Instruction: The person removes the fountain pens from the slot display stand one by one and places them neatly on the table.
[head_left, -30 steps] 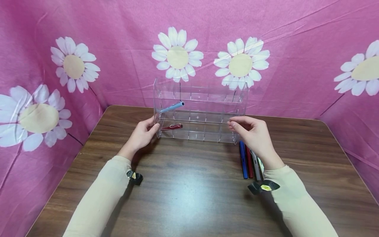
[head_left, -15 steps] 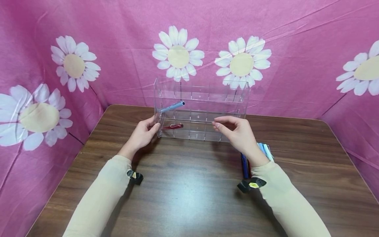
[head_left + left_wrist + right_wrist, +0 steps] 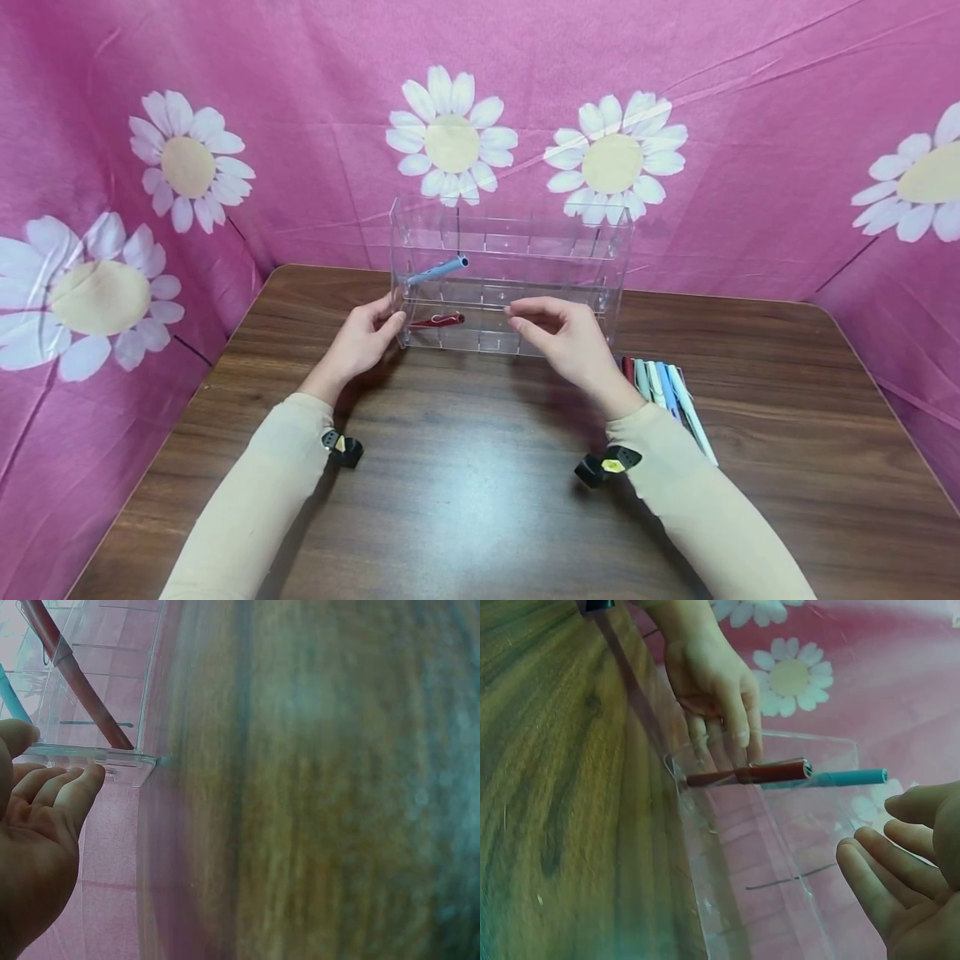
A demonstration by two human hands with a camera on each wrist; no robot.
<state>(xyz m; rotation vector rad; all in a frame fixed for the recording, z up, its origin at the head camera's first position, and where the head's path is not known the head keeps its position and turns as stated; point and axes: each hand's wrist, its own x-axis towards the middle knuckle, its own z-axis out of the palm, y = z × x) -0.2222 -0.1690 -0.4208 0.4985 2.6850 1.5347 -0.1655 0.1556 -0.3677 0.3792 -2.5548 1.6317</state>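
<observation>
A clear plastic display rack (image 3: 540, 252) with stepped, divided tiers stands at the back of the table. My left hand (image 3: 358, 343) grips its left side panel, thumb on one face and fingers on the other in the left wrist view. Within the leftmost column, a red pen (image 3: 438, 320) with a clip leans in the lowest tier. Above it, a light blue pen (image 3: 438, 271) slants from the tier behind. My right hand (image 3: 570, 342) hovers before the middle of the rack. The right wrist view shows its thumb (image 3: 922, 804) and fingers apart, holding nothing.
Several pens (image 3: 660, 383) in red, green, blue and pale shades lie side by side right of the rack, partly hidden by my right forearm. A pink cloth (image 3: 765, 183) printed with daisies hangs behind the wooden table (image 3: 465, 500).
My right hand has moved left along the front of the rack, uncovering the pale pens and covering the dark blue one. My left hand, the rack and its two pens stay put.
</observation>
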